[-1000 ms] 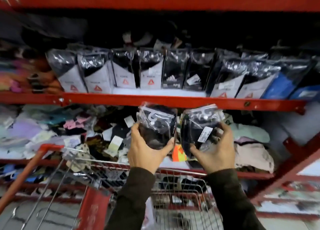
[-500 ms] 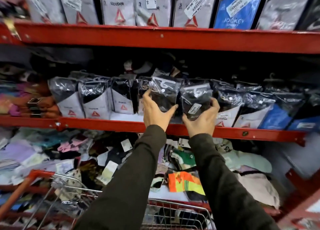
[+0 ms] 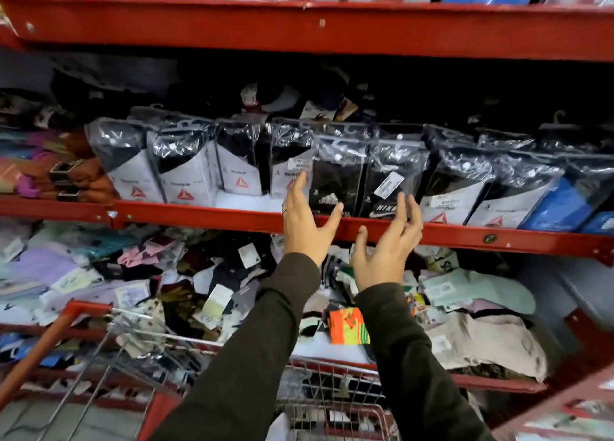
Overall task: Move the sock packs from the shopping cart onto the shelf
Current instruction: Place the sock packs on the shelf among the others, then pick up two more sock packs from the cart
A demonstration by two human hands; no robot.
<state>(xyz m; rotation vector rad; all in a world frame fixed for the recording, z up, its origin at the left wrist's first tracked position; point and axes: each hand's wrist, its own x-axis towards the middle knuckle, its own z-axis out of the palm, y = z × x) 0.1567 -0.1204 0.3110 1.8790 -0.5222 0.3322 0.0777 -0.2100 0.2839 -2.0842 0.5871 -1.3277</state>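
**Head view: two packs stood on the shelf**

Both hands are held spread and empty — the left hand (image 3: 307, 221) and right hand (image 3: 385, 246) just before the shelf (image 3: 199, 216). The Adidas pack (image 3: 335, 174) and Nike pack (image 3: 390, 178) are stood upright side by side; the cart (image 3: 109, 357) is seen below.

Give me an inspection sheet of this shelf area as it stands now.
Surface: red middle shelf, row of packs standing along it.
Job's things: Adidas sock pack and Nike sock pack upright side by side on the shelf; shopping cart below.
Clutter: loose socks heaped on the lower shelf.
Grippers: left hand and right hand open, empty, just in front of the packs.
Cables: nothing seen.
Surroundings: upper shelf with more packs.
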